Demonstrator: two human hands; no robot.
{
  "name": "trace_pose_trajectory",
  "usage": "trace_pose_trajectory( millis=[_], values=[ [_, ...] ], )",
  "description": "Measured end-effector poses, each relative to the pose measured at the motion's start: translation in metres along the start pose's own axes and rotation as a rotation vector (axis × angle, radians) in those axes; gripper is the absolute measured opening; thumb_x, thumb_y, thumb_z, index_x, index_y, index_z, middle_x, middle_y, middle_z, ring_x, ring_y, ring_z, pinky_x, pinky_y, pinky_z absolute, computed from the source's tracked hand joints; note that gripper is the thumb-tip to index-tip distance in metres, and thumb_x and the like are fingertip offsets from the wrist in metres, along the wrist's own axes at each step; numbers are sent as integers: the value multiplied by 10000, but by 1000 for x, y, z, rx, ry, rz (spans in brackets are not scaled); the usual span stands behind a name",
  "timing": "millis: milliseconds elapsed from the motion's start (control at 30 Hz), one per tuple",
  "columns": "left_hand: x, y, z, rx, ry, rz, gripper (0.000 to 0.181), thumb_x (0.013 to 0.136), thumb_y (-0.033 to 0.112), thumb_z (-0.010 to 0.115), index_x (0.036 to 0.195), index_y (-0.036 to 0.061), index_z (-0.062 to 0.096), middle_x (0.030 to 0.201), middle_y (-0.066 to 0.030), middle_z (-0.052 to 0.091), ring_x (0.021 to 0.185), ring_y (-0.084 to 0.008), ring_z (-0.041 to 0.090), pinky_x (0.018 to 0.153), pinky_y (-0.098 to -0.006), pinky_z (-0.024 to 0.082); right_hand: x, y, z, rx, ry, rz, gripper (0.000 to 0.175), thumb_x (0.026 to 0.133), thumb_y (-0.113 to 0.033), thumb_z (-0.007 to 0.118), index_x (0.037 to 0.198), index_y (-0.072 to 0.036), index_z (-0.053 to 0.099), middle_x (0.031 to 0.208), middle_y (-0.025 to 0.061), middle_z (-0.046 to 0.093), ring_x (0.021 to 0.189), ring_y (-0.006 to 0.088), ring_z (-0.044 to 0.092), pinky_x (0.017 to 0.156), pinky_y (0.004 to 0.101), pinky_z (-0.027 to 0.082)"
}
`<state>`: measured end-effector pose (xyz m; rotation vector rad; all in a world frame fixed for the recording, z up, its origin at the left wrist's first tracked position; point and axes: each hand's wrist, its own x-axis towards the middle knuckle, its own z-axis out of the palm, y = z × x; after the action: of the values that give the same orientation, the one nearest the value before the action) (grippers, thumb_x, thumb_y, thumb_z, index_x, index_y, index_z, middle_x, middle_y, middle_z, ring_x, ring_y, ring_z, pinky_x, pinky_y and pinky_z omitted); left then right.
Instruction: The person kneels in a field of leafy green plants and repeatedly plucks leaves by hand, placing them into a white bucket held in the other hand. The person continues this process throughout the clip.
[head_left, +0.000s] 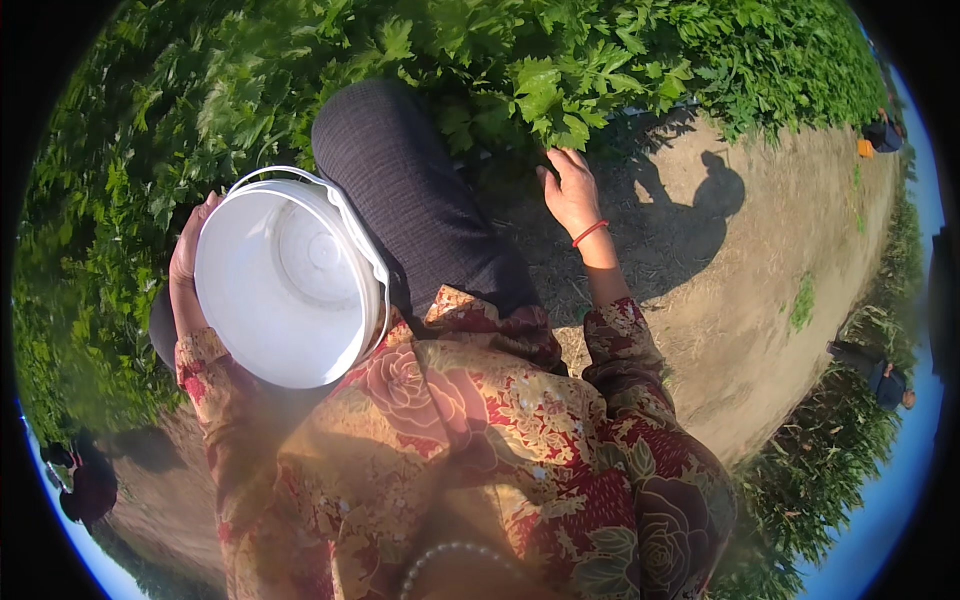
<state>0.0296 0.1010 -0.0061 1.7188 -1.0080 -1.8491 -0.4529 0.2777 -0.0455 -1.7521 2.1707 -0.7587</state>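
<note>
A white plastic bucket (281, 289) with a white handle is tilted in my lap, its open mouth towards me; its inside shows nothing but the bare bottom. My left hand (187, 244) lies along the bucket's outer left side, its fingers partly hidden behind the wall. My right hand (574, 187), with a red cord bracelet (590, 233) at the wrist, is at the lower edge of lobed green leaves (540, 90). Its fingertips are partly covered by foliage, so whether they grip a stem cannot be told.
Dense leafy plants (112, 225) spread ahead and to the left. Dry bare soil (750, 300) with my shadow lies to the right, with another row of plants (810, 450) beyond. Other people (890, 384) are far off at the right edge, and a dark figure (90, 480) at the lower left.
</note>
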Motion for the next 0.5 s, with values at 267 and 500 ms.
trace_pose_trajectory(
  millis=[267, 500],
  values=[
    [-10, 5, 1, 2, -35, 11, 368, 896, 412, 515, 862, 63, 626, 729, 30, 537, 669, -72, 459, 625, -229, 396, 30, -54, 2, 358, -251, -105, 262, 777, -8, 576, 1038, -25, 592, 982, 163, 615, 919, 306, 595, 765, 353, 482],
    [-14, -2, -1, -3, -14, 30, 424, 888, 437, 519, 891, 29, 636, 779, -13, 589, 713, -84, 502, 661, -240, 422, 67, -48, 20, 544, -52, 65, 473, 776, 22, 572, 1236, -59, 500, 1254, 122, 513, 1108, 211, 536, 806, 266, 477]
  ],
)
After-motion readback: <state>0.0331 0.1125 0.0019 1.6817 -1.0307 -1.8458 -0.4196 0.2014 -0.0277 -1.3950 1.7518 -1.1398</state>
